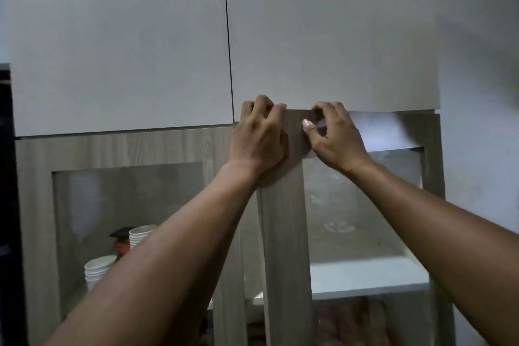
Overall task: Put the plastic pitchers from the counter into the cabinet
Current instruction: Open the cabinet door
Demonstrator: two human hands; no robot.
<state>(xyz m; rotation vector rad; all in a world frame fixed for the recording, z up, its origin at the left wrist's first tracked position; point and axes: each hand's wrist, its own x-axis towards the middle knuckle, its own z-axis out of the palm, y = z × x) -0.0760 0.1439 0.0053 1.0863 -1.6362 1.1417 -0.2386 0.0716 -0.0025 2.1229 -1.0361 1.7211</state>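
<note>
No plastic pitcher is in view. In front of me is a white upper cabinet with two flat doors, the left door (118,42) and the right door (331,36). The right door's bottom edge stands a little out from the frame. My left hand (259,137) has its fingers curled onto that bottom edge near the door's left corner. My right hand (335,137) is just beside it, fingers hooked under the same edge and thumb pointing left. Both forearms reach up from below.
Below the white doors is a wood-grain cabinet with glass-panel doors (283,233). Behind the left glass are stacks of white paper cups (98,270) and a dark-capped bottle (122,239). Behind the right glass is a white shelf (365,275). A plain wall (483,93) is at right.
</note>
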